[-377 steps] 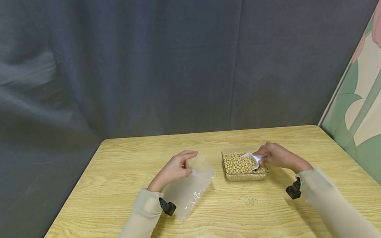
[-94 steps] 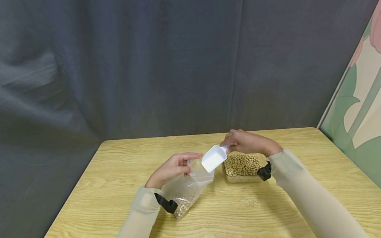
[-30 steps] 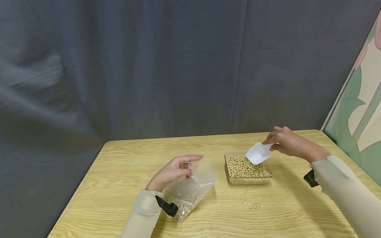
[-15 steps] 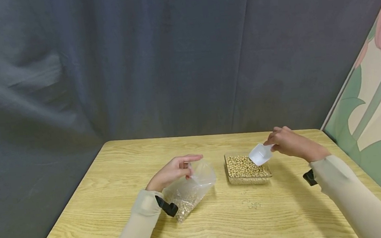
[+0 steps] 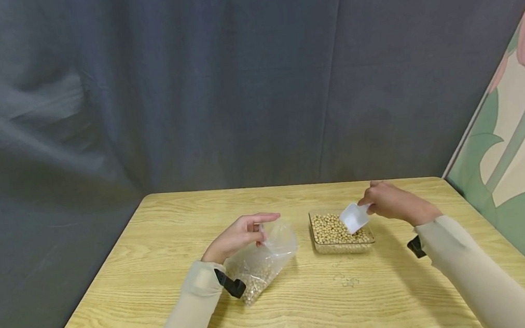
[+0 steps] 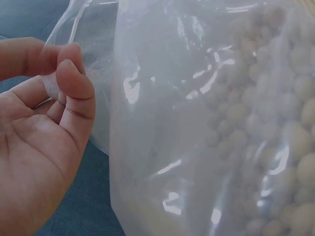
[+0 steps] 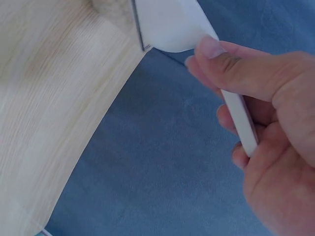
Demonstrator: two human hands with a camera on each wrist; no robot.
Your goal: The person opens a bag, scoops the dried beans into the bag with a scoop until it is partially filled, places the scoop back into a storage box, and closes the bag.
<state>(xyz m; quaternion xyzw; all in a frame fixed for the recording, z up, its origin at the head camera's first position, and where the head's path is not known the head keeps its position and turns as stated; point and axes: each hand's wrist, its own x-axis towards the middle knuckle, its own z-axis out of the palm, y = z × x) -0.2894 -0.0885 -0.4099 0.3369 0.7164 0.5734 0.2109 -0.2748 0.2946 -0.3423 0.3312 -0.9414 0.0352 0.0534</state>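
My left hand (image 5: 240, 234) pinches the top edge of a clear plastic bag (image 5: 275, 251) between thumb and fingers. Soybean-like pale beans (image 6: 295, 128) fill the bag's lower part, and its mouth gapes toward the right. In my right hand (image 5: 392, 203) is a white scoop (image 5: 354, 218), gripped by its handle (image 7: 238, 118) with the thumb on top. The scoop's bowl tilts down over the right side of a clear rectangular container (image 5: 342, 249), its front edge right at the beans there. Round yellowish beans (image 5: 331, 228) lie in the container.
Both things are on a light wood-grain table (image 5: 160, 277). Faint small marks (image 5: 346, 281) show on the tabletop in front of the container. A dark curtain (image 5: 227, 83) hangs behind, and a flower-painted panel (image 5: 524, 151) stands at the right.
Beans have gathered in the bag since the earliest frame. From over the bag's mouth, my right hand has carried the scoop back right to the container, and just now lowered it slightly leftward.
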